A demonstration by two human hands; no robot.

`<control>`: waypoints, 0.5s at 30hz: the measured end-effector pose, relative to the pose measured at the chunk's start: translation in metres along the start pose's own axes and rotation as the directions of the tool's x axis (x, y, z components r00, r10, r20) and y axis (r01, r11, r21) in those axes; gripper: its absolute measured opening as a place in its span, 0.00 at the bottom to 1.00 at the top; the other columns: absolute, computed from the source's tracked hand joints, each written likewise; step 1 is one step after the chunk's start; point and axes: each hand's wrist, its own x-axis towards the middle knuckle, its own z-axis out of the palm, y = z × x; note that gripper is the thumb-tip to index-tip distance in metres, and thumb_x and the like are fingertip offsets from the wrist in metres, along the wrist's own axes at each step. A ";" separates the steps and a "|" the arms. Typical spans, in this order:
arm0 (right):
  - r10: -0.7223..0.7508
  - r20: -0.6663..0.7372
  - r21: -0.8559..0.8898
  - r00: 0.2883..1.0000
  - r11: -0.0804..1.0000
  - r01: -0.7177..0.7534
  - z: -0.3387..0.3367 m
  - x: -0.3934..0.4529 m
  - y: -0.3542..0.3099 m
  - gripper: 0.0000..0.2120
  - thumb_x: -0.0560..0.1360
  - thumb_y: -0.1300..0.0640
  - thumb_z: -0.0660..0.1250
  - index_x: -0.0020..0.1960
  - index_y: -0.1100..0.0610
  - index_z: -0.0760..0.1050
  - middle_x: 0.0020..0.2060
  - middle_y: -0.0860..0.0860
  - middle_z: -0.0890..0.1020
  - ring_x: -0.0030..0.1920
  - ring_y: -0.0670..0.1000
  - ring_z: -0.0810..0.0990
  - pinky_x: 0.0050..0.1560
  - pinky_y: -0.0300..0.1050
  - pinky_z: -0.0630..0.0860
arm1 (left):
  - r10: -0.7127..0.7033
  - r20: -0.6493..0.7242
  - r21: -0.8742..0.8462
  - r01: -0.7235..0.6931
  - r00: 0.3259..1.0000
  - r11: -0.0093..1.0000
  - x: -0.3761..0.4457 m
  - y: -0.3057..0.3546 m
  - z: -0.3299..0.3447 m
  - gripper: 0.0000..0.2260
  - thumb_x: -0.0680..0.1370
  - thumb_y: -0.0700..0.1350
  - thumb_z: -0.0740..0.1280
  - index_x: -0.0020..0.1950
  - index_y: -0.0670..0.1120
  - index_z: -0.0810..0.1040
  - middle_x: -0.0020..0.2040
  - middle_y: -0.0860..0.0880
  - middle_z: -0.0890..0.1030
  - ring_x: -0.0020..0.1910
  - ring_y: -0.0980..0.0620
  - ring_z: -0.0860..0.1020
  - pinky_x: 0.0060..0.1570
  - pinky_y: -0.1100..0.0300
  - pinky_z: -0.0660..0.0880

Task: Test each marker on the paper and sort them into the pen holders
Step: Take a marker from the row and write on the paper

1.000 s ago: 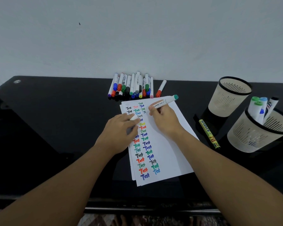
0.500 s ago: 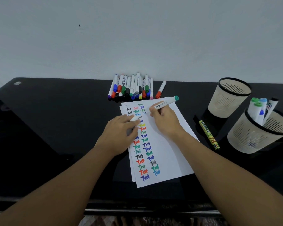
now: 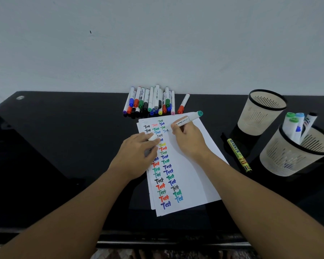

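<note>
Right-hand grip [image 3: 187, 139] pinches a teal-ended marker [image 3: 188, 119], tip on the paper [image 3: 193, 176]; left hand [image 3: 137, 154] holds its cap [image 3: 153, 137]. Beyond the paper, many markers [image 3: 151, 101] await testing; right of it, one holder [image 3: 295, 150] has several, the other holder [image 3: 262, 113] looks empty.

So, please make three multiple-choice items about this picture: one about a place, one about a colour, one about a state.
1. Where does the yellow marker lie?
A. On the table, between the paper and the pen holders
B. Inside the far pen holder
C. In the marker pile by the wall

2. Which colour is the end of the marker in the right hand?
A. Red
B. Teal green
C. Yellow

3. What is in the far pen holder?
A. Many markers
B. A paper roll
C. Nothing visible

Key: 1 A, it lies flat on the black table; 2 B, its raised end is teal; 3 C, only the near pen holder shows markers.
</note>
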 end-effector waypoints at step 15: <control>0.016 -0.023 0.099 1.000 0.995 -0.014 -0.001 -0.002 0.000 0.15 0.85 0.47 0.60 0.64 0.55 0.75 0.55 0.48 0.81 0.53 0.47 0.80 0.48 0.42 0.75 | -0.118 -0.055 -0.079 0.114 0.992 0.990 -0.001 0.001 0.000 0.28 0.82 0.58 0.62 0.81 0.55 0.60 0.73 0.54 0.70 0.71 0.55 0.67 0.69 0.55 0.65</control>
